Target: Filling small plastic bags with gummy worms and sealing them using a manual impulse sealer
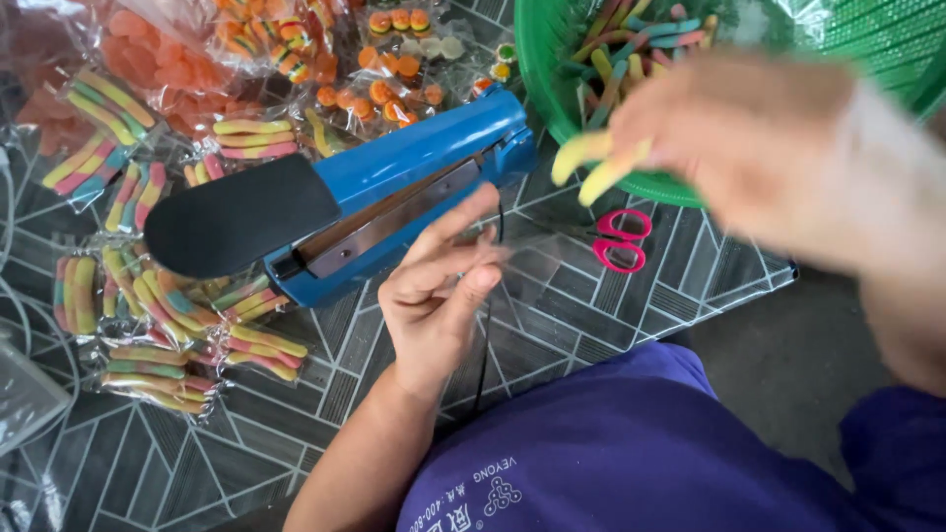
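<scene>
left hand (439,296): pinching clear bag (532,271) open | right hand (749,148): blurry, gripping gummy worms (596,166) | tip: probably keep bag mouth wide, drop straight in

Blue heat sealer (394,187), pink-handled scissors (621,239), sealed candy packets (158,325) on a patterned mat (591,305).

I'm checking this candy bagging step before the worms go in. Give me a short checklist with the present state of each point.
1. Clear bag held by left hand: ok.
2. Bag mouth open: cannot tell, the film is transparent.
3. Gummy worms gripped in right hand: ok, two yellow ones, though blurred.
4. Blue heat sealer close beside the left hand: ok.
5. Pink scissors clear of the bag: cannot tell.
6. Green basket holds more worms: ok.
</scene>
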